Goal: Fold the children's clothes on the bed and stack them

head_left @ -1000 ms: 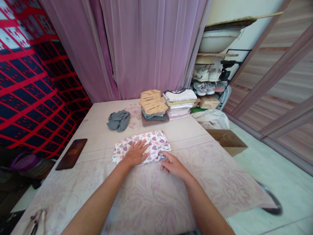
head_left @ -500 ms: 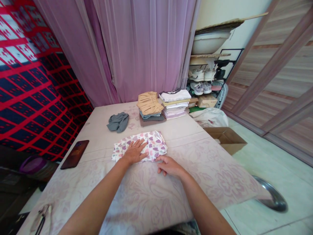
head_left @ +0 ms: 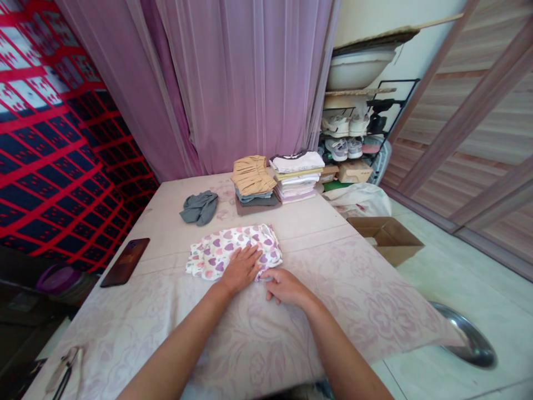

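A folded white garment printed with purple and pink hearts (head_left: 212,250) lies on the patterned cloth covering the table (head_left: 353,278). My left hand (head_left: 241,269) rests flat on its right part, fingers stretched out. At the garment's near right corner is my right hand (head_left: 285,286), its fingers curled and the index fingertip at the edge, which it seems to pinch. The thumb is mostly hidden. Beyond the garment lies a crumpled grey cloth item (head_left: 199,207).
Behind stand a folded pile topped by tan pleated clothing (head_left: 252,175) and a stack of mostly white clothes (head_left: 297,172). A phone (head_left: 125,262) lies at left, with scissors (head_left: 64,372) nearer. An open cardboard box (head_left: 400,239) and metal basin (head_left: 470,339) are off the right side.
My left hand has slid right across the heart-print garment, toward my right hand. The garment's left end looks more spread out. My right hand stays at the near right corner.
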Demonstrator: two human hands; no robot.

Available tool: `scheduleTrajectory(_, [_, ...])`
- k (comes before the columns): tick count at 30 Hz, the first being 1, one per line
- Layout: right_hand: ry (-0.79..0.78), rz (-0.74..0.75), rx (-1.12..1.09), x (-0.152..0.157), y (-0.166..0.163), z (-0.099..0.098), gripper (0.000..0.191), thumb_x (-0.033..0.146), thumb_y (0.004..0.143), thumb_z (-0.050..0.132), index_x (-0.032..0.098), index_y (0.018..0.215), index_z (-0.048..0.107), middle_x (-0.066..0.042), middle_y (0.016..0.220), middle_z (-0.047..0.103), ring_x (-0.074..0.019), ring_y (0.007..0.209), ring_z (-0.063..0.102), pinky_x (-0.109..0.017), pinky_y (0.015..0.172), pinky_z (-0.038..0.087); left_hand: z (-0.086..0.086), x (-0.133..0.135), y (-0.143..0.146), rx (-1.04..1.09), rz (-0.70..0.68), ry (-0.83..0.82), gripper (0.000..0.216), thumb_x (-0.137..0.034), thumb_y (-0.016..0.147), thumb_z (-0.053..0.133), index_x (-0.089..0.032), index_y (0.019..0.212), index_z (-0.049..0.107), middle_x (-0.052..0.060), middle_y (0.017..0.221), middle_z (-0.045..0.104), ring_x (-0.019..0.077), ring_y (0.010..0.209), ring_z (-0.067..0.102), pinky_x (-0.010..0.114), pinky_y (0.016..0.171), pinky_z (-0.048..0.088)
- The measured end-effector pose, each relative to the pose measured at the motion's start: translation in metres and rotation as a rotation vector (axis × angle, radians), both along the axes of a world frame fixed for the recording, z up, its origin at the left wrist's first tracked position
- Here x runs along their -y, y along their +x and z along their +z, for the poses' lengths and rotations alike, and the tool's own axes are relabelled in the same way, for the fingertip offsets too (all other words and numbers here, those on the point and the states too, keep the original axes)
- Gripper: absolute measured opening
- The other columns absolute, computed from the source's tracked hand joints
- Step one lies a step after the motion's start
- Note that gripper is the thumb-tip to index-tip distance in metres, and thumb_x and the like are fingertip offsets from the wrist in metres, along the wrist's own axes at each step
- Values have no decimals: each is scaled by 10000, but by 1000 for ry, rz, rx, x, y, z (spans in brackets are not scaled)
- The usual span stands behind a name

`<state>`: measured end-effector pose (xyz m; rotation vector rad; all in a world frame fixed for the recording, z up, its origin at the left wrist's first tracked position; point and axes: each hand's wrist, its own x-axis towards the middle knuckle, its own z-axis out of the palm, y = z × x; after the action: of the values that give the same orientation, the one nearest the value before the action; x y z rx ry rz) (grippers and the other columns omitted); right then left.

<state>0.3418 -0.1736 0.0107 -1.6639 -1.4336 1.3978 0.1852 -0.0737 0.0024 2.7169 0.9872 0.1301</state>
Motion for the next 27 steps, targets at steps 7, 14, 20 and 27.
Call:
scheduleTrajectory(7, [149,-285,197,-12,61,7,236,284,849,447,168,772,638,-31,741,688,-104,513,560,-210,527,406,1,7,7,-91,62,79,679,-514,923,352,-166,1487,208,123,1556,212,233,1430,190,446,1149,163])
scheduleTrajectory(14, [109,-277,374,-51,56,11,347,457,826,533,169,952,682,-75,884,710,-177,767,630,-245,659,410,0,8,9,-134,119,69,755,-569,895,354,-100,1473,225,157,1552,198,257,1435,164,456,1156,135])
scheduleTrajectory(20, [140,-198,275,-65,52,10,176,338,735,600,178,663,624,9,617,607,-132,608,526,-225,559,350,-10,7,7,-101,181,101,862,-652,845,369,-126,1494,158,154,1558,171,312,1434,140,494,1142,152])
scheduleTrajectory(27, [58,-365,-401,-55,33,3,394,436,719,595,181,1018,567,20,714,607,-131,618,543,-237,554,408,-12,6,6,-118,140,72,851,-636,842,388,-182,1508,117,132,1558,191,329,1431,142,523,1135,120])
